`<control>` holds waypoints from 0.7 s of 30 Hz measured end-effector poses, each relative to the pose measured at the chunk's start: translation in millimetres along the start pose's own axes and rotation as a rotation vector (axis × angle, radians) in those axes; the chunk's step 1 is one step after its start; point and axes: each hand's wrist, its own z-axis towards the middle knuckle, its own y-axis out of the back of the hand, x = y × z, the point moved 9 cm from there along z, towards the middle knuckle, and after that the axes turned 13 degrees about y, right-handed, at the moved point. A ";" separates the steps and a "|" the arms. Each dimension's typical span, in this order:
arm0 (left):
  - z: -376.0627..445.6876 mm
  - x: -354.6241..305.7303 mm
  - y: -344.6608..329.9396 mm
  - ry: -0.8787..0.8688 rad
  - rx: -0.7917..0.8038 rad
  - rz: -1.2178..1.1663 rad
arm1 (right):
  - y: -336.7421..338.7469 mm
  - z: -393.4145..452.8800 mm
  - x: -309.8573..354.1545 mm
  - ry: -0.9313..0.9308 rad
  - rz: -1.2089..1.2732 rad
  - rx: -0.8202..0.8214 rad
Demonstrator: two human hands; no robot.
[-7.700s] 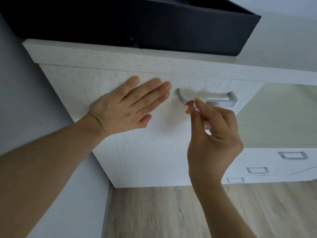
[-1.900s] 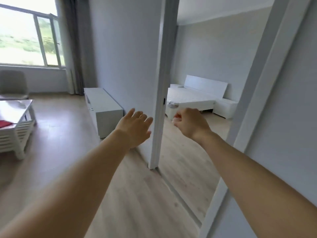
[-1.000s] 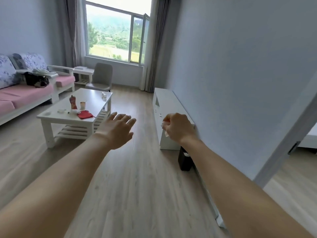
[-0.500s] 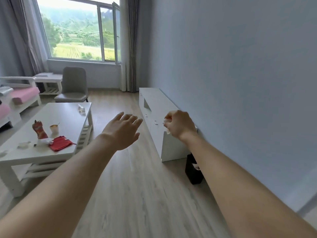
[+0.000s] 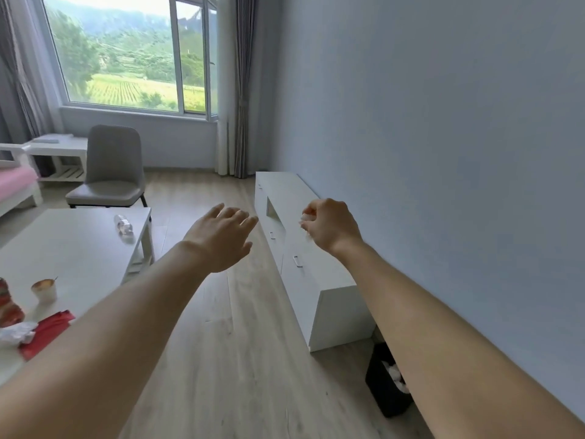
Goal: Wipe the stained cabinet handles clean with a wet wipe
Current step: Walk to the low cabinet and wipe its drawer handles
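At frame centre, the right hand pinches a wet wipe; the left hand beside it hangs empty, fingers relaxed.

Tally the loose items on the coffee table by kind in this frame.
Clear plastic bottle, lying down: 1
Small cup with a brown filling: 1
Red flat packet: 1
Crumpled white wrapper or wipe: 1
Red patterned item cut off by the frame edge: 1
Total: 5
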 end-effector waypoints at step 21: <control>451.3 62.7 -267.3 -0.456 -0.005 -0.045 | -224.8 374.0 -187.5 -0.412 -0.102 -0.028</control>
